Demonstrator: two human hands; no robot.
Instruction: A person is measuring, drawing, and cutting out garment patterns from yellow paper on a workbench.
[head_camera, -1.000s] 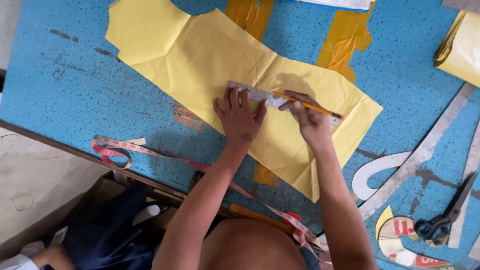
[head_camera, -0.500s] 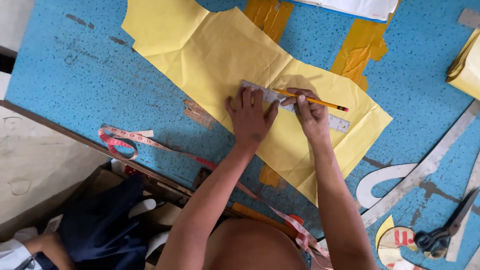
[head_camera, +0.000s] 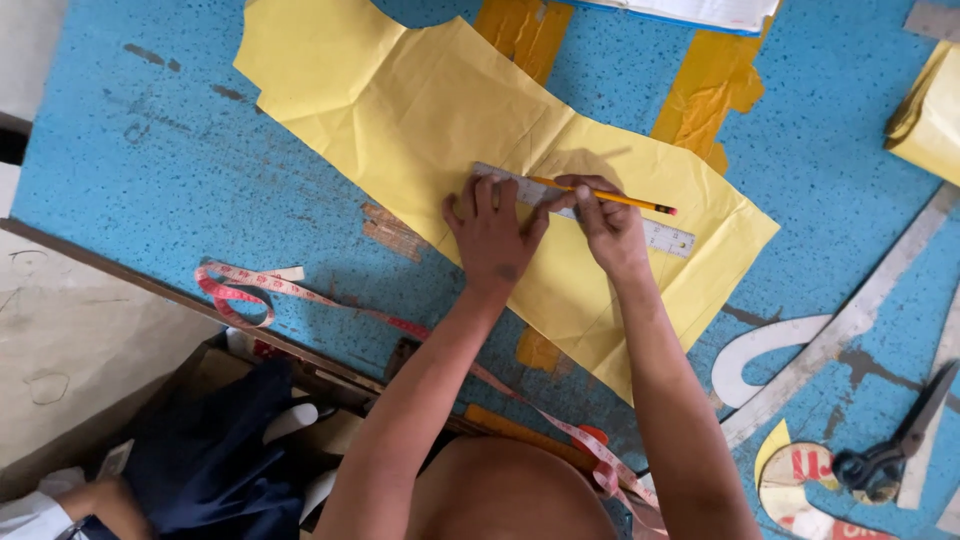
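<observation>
A yellow paper pattern piece (head_camera: 420, 110) lies spread on the blue table (head_camera: 150, 170). Across it rests a short clear ruler (head_camera: 665, 237). My left hand (head_camera: 492, 232) presses flat on the ruler's left end, fingers apart. My right hand (head_camera: 607, 222) grips a yellow pencil (head_camera: 620, 200) whose dark end points right along the ruler's far edge. Both hands sit close together on the paper.
A pink measuring tape (head_camera: 300, 292) trails along the table's near edge. A long metal ruler (head_camera: 850, 320), a white curved template (head_camera: 760, 350) and black scissors (head_camera: 890, 450) lie at the right. More yellow paper (head_camera: 930, 110) sits at the far right. Orange tape strips (head_camera: 715, 85) mark the table.
The view has shifted, so the paper and hands sit a little further right and lower in frame. Both hands stay on the ruler and pencil in the same grip.
</observation>
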